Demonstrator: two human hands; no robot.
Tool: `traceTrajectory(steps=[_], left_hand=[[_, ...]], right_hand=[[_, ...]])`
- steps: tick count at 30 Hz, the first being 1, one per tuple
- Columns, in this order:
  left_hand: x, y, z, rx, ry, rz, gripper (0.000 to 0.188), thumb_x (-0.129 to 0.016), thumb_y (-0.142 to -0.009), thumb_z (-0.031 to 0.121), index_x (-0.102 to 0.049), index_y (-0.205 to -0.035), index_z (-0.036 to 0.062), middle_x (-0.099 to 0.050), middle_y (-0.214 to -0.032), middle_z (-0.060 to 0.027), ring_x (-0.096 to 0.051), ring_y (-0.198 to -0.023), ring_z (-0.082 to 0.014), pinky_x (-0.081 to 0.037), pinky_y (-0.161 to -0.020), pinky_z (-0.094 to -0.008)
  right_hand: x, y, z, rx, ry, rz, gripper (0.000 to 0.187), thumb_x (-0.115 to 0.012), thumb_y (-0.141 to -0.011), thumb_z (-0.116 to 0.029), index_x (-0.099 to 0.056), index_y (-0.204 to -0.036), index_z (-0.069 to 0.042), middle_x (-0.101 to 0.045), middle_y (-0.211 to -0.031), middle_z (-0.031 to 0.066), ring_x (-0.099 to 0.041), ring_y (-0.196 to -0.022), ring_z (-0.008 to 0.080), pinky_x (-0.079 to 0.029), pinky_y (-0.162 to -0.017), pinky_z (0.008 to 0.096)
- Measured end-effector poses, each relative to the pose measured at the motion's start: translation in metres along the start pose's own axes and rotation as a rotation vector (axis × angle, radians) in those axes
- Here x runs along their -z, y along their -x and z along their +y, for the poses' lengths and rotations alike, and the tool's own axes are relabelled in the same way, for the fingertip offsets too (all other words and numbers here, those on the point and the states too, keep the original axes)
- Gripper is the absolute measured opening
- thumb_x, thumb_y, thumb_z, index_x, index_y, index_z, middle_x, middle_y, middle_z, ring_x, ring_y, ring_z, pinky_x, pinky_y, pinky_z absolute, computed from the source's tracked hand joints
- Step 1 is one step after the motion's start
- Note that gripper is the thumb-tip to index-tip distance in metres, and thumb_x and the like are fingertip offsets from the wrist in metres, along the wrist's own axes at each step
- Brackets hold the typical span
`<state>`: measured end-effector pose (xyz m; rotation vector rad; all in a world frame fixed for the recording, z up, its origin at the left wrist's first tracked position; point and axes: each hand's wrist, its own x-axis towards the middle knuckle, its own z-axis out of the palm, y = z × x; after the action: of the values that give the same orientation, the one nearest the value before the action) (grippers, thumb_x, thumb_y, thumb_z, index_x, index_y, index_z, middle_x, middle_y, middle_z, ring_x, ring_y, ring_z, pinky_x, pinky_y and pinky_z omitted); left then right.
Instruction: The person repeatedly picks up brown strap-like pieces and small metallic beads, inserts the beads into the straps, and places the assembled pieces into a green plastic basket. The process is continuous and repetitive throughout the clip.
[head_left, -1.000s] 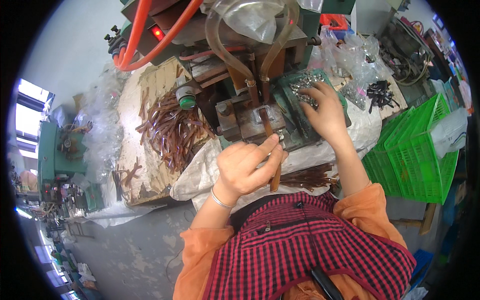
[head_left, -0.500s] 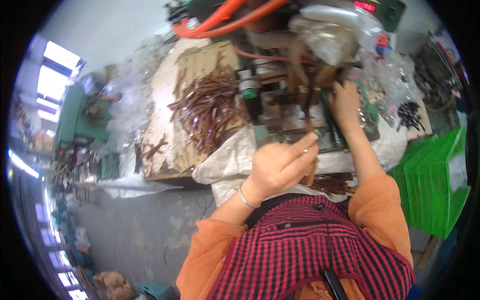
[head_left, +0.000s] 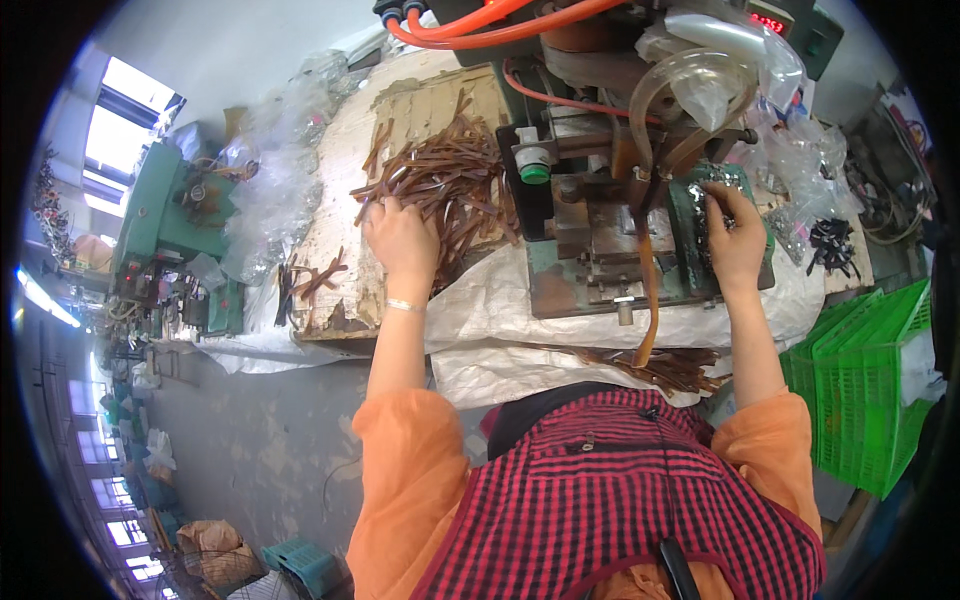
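Observation:
My left hand [head_left: 402, 240] rests at the near left side of a heap of brown flat strips [head_left: 450, 170], its fingers curled down onto a strip. To the right of a bench press machine [head_left: 620, 230], my right hand [head_left: 735, 238] reaches over small shiny metal pieces [head_left: 703, 210] on the green machine bed. Thumb and fingers there are bent together at the pieces; whatever sits between them is too small to make out. One long brown strip [head_left: 648, 290] hangs down the front of the press, below a clear curved tube [head_left: 650, 110].
More brown strips [head_left: 670, 368] lie on white sheeting [head_left: 500, 310] before the press. Green crates [head_left: 860, 385] stand at the right. Clear plastic bags [head_left: 270, 190] fill the bench's left side. Black pieces [head_left: 832, 247] lie far right. Orange hoses [head_left: 500, 25] cross above.
My left hand has moved left and away from in front of the press to the strip heap. My right hand has shifted slightly right and nearer me, by the metal pieces.

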<state>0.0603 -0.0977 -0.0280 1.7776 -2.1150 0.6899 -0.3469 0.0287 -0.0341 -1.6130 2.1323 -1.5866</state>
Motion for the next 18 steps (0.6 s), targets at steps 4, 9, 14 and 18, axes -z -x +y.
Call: traceTrajectory(steps=[4,9,14,18], left_hand=[[-0.050,-0.003,-0.004,0.031,-0.021,-0.168,0.024,-0.081,-0.074,0.028,-0.079,-0.086,0.0068,-0.072,-0.095,-0.0126,-0.065,-0.102,-0.0336,-0.051,-0.088,-0.0474],[0.007,-0.004,-0.028,0.100,0.275,-0.633,0.029,-0.081,-0.079,0.029,-0.078,-0.082,0.0003,-0.075,-0.080,-0.0186,-0.072,-0.076,-0.0347,-0.057,-0.073,-0.0436],[0.059,-0.003,-0.015,0.271,0.751,-0.822,0.019,-0.077,-0.087,0.016,-0.076,-0.086,-0.0031,-0.071,-0.069,-0.0106,-0.064,-0.063,-0.0137,-0.046,-0.056,-0.0293],[0.008,0.010,-0.013,0.440,1.264,-0.605,0.008,-0.071,-0.092,0.006,-0.071,-0.097,0.0002,-0.070,-0.078,-0.0024,-0.059,-0.061,-0.0077,-0.040,-0.050,-0.0222]], right_hand=[[0.015,0.011,0.007,-0.097,0.024,-0.003,0.016,-0.070,-0.093,-0.010,-0.074,-0.106,-0.002,-0.074,-0.096,0.0144,-0.070,-0.085,0.0238,-0.053,-0.082,0.0332],[0.060,0.048,0.031,-0.178,-0.029,0.076,0.017,-0.065,-0.097,-0.006,-0.070,-0.111,0.001,-0.073,-0.101,0.0114,-0.070,-0.093,0.0180,-0.052,-0.085,0.0294],[0.067,0.046,-0.006,-0.234,-0.317,-0.082,0.017,-0.061,-0.099,-0.002,-0.066,-0.115,0.002,-0.072,-0.105,0.0081,-0.068,-0.100,0.0135,-0.050,-0.091,0.0257],[0.024,0.011,-0.079,-0.022,-0.411,-0.211,0.021,-0.062,-0.096,-0.002,-0.063,-0.117,0.000,-0.072,-0.102,0.0085,-0.068,-0.094,0.0149,-0.052,-0.089,0.0281]])
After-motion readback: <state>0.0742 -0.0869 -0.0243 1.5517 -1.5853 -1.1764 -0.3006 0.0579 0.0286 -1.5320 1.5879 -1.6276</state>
